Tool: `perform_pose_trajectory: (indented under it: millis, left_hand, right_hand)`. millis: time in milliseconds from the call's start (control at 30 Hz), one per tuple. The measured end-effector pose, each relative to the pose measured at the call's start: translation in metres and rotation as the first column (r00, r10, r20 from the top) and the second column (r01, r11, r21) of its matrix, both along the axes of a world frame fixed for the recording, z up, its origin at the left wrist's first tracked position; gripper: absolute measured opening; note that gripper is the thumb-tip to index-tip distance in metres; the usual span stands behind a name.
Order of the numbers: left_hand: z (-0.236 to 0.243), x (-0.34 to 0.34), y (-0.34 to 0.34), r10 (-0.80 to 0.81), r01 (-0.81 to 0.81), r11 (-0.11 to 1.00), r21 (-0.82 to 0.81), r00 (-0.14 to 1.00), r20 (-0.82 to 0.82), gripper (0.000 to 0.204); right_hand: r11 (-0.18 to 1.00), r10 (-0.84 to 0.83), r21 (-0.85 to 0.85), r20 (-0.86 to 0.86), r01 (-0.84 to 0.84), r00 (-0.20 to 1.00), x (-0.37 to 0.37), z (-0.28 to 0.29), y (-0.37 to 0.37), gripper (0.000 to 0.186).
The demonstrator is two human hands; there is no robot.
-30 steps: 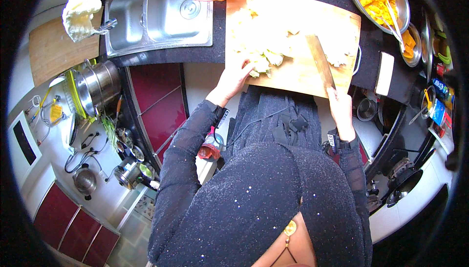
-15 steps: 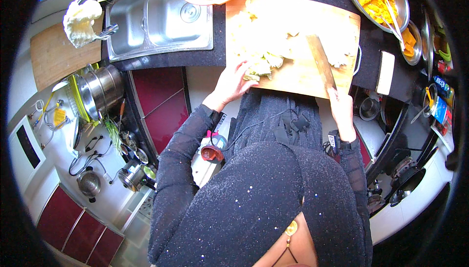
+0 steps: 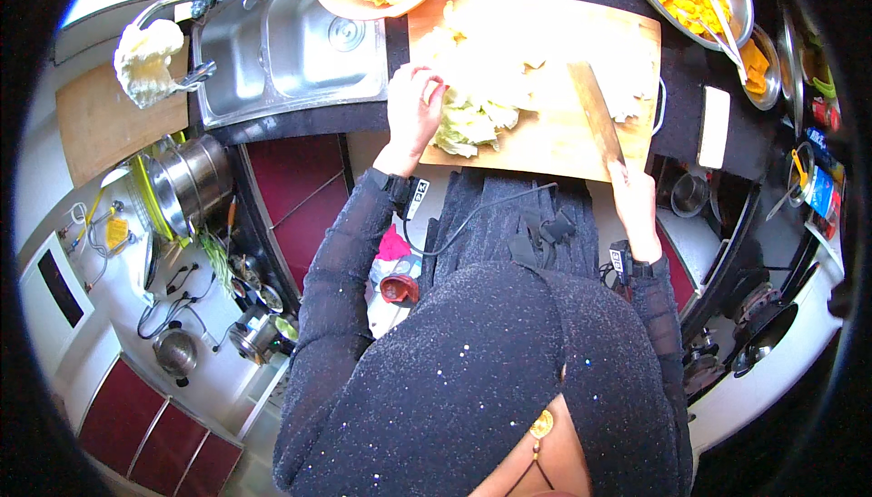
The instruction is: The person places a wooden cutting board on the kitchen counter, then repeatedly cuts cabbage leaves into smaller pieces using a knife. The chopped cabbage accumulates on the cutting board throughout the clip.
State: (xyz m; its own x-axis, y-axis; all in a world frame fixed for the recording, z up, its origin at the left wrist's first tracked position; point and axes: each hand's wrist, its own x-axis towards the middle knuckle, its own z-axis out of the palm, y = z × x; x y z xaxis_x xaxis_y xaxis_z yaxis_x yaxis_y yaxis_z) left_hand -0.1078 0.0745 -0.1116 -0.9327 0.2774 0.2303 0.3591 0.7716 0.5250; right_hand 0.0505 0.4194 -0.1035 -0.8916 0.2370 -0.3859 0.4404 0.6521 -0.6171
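Knife (image 3: 595, 111) is slanting over the cutting board (image 3: 554, 157), right of upper centre, the right hand (image 3: 636, 202) clamping its fingers round one end, seemingly for control, while the left hand (image 3: 415, 115), fingers curled, touching or not I can't tell, is hanging beside pale-green leaves (image 3: 472, 123), upper centre.

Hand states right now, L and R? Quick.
Left hand: fingers curled beside the pale-green leafy vegetable; can't tell if it holds anything.
Right hand: closed, holding a kitchen knife.

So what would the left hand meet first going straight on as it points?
Likely the orange basket, though depth is unclear and the left hand might pass above it.
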Motion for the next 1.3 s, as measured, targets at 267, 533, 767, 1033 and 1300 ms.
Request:
perform_pose_trajectory:
  millis: [267, 533, 767, 1033, 1300]
  left_hand:
    - [0.038, 0.014, 0.08, -0.384, 0.42, 0.884, -0.204, 0.903, 0.192, 0.008]
    - [0.002, 0.016, 0.133, -0.581, 0.609, 0.785, -0.113, 0.787, 0.208, 0.028]
    - [0.01, 0.031, 0.137, -0.37, 0.314, 0.929, 0.197, 0.756, 0.54, 0.031]
    - [0.006, 0.037, 0.139, -0.324, 0.245, 0.945, 0.216, 0.779, 0.537, 0.031]
    - [-0.015, 0.037, 0.144, -0.418, 0.389, 0.908, 0.155, 0.827, 0.376, 0.028]
  right_hand:
    - [0.995, -0.071, -0.067, 0.028, 0.072, 0.997, 0.004, 0.015, 0.007, 0.03]
    - [0.998, -0.055, -0.005, 0.136, 0.056, 0.989, 0.01, 0.047, 0.009, 0.026]
    - [0.989, 0.092, 0.106, 0.071, -0.1, 0.993, 0.023, 0.039, 0.003, 0.022]
    - [0.905, 0.241, 0.351, 0.042, -0.24, 0.97, 0.026, 0.014, -0.007, 0.018]
    - [0.957, 0.205, 0.216, -0.027, -0.194, 0.978, 0.009, -0.001, 0.0, 0.018]
